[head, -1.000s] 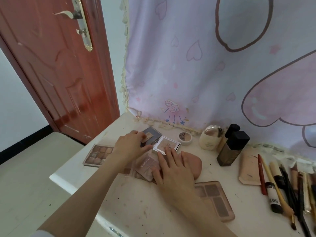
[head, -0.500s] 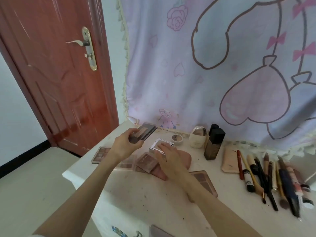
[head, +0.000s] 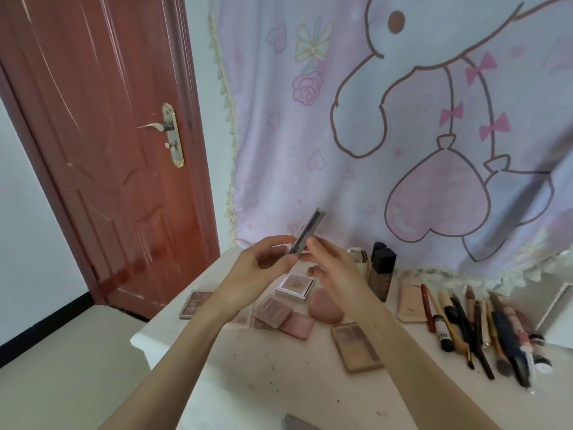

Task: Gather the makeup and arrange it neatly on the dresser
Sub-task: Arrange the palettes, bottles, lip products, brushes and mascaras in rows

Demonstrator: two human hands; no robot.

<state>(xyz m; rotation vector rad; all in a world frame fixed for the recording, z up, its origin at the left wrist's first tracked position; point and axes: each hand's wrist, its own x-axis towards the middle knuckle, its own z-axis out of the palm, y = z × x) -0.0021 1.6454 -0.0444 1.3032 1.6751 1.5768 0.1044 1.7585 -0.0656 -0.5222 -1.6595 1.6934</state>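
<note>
On the counter (head: 279, 380), palettes (head: 276, 311) lie at the left, a sponge (head: 324, 308) just right of them, bottles (head: 383, 271) behind it. Brushes and pencils (head: 471, 330) lie side by side at the right. A door (head: 102, 144) stands left of the counter.

Left hand (head: 260, 266) and right hand (head: 336, 268) raised, pinching
</note>
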